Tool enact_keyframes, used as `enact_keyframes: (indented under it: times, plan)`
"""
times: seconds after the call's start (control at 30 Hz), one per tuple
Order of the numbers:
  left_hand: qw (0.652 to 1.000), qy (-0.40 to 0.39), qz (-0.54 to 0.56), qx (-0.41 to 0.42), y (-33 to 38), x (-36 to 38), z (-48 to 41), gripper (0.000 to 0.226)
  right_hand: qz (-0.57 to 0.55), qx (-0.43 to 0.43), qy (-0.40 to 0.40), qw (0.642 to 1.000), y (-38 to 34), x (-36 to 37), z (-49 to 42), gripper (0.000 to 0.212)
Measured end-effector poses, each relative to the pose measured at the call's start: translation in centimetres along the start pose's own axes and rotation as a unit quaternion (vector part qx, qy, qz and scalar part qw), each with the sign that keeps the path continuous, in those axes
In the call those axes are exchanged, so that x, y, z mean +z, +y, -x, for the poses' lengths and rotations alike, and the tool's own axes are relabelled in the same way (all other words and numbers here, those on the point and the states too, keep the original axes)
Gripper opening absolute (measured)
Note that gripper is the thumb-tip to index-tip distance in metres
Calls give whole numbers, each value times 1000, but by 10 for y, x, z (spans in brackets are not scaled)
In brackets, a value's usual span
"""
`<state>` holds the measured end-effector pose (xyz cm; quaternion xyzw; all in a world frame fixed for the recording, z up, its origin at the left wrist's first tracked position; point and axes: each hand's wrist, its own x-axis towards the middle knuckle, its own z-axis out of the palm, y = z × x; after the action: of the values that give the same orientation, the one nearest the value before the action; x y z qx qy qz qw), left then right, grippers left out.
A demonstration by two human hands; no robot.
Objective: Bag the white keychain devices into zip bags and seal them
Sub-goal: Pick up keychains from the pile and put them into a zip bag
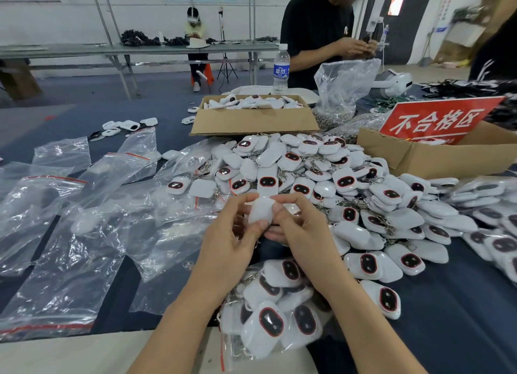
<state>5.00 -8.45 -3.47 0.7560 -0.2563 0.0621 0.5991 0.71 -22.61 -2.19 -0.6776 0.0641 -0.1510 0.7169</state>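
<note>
Both hands hold one white keychain device [261, 210] above the table, its plain back toward me. My left hand [232, 233] pinches its left side with thumb and fingers. My right hand [293, 228] grips its right side, thumb on its face. A large pile of loose white devices [335, 183] with dark oval screens spreads behind and to the right. Several empty clear zip bags [84, 222] with red seal strips lie to the left. A zip bag holding several devices [274, 312] lies under my forearms, near the table's front edge.
An open cardboard box of devices [251, 119] stands behind the pile. A second box with a red sign [436, 122] sits at the right. A water bottle [281, 68] and a clear bag of metal rings [338, 94] stand further back. A person in black [316, 32] works opposite.
</note>
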Motion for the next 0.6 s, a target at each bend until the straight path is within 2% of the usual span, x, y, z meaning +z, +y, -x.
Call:
enact_keyframes:
  times: [0.07,0.13,0.3,0.4,0.6]
  plan:
    - [1000,-3,-11,-4,0,0,0,49,-18,22,-3,1000,0,-1,0,7]
    - [1000,8,-18,-4,-1,-1,-1,44,-5,22,-14,1000,0,-1,0,9]
    - [999,46,-23,3,2,-1,-2,42,65,-41,-4,997,-2,0,0,35]
    - [998,59,2,-14,2,-1,-2,42,52,-26,28,998,-2,-2,-1,30]
    - [996,75,28,-26,0,-1,-2,38,-2,-5,40,999,-2,-2,0,23]
